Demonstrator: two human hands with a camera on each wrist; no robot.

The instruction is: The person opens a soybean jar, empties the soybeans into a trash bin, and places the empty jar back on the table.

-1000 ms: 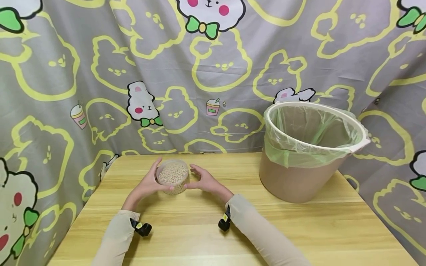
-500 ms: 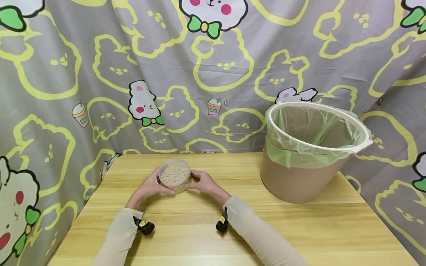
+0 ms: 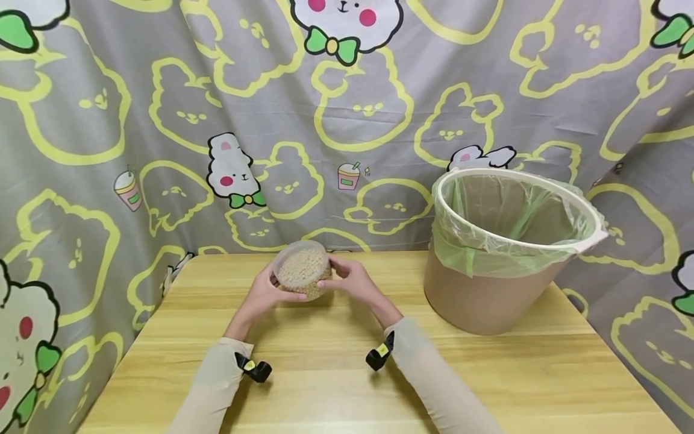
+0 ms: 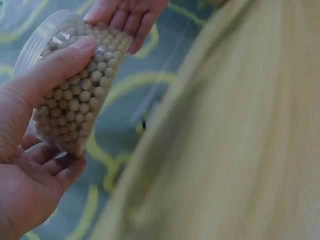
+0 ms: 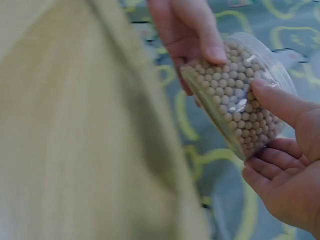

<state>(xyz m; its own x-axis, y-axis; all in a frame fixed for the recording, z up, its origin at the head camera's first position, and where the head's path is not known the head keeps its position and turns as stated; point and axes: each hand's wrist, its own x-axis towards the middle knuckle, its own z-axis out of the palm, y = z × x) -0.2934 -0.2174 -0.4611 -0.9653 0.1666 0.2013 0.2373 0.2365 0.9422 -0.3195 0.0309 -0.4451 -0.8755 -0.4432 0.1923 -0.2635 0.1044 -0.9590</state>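
Observation:
A clear round plastic tub (image 3: 314,290) filled with small beige balls (image 3: 301,265) is held up between both hands in the head view, slightly tilted. My left hand (image 3: 264,295) grips its left side, thumb across the front wall and fingers curled under the base in the left wrist view. From the other side my right hand (image 3: 356,283) grips it the same way, with its thumb (image 5: 272,97) against the wall and fingers below. Through the clear wall the balls look packed together. Both wrist views show the tub in the air past the edge of the wooden surface.
A brown bin (image 3: 477,301) with a white rim and a pale green liner bag (image 3: 472,256) stands on the right of the wooden table (image 3: 325,374). A grey patterned curtain (image 3: 379,132) hangs behind the table and along its sides.
The right hand has closed in from loosely beside the tub to a grip. Both hands have raised the tub and carried it slightly to the right and farther back.

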